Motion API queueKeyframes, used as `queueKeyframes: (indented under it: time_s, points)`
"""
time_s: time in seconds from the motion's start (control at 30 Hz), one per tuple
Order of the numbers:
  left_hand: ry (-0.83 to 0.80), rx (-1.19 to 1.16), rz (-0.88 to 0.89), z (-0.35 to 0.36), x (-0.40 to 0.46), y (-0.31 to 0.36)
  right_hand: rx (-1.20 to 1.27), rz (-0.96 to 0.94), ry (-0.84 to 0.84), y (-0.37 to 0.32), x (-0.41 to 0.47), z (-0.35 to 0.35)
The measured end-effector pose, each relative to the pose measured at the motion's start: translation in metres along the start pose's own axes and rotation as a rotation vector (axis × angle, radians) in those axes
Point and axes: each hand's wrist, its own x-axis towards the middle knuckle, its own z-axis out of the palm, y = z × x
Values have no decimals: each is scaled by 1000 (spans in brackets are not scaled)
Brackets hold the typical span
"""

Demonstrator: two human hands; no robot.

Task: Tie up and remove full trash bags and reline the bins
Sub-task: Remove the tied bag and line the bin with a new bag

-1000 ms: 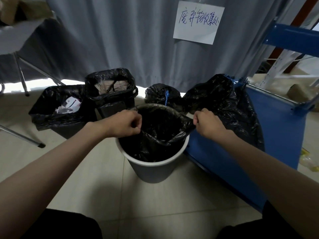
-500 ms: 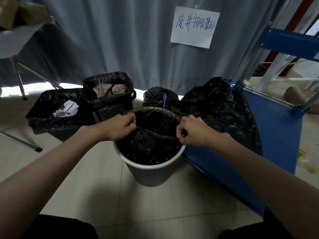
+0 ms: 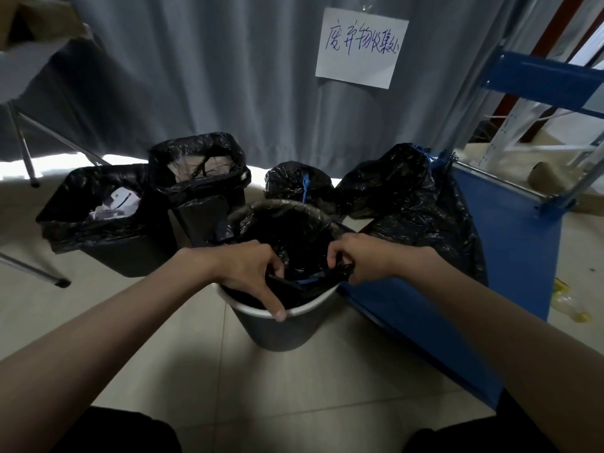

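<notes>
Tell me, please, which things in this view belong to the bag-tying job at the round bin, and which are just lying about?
In the job:
left hand and right hand, both gripping the black liner
round bin
blue drawstring

Lying about:
two lined square bins
tied bags
paper sign
blue cart

A: What is different from one second ago?

B: Both hands came together. The left hand (image 3: 248, 273) and the right hand (image 3: 358, 256) were wide apart at the rim of the round bin (image 3: 277, 328); now they are close, over its near side.

A: And the black bag (image 3: 294, 243)?

B: Its near edge is gathered between them, no longer stretched wide. The left thumb now touches the rim.
</notes>
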Motion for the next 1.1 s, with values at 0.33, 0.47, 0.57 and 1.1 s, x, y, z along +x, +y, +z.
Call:
queueKeyframes:
  time_s: [0.33,0.47,0.57,1.1]
  points:
    - [113,107,-10,8,9,-9,74,15,243,5,10,11]
    - [247,38,10,5,14,-13,147,-5,404,7,13,10]
    - [268,-291,-36,-3,13,-10,157,-2,441,6,13,3]
    - [567,120,-206,12,28,-6,161,-30,484,14,2,-1]
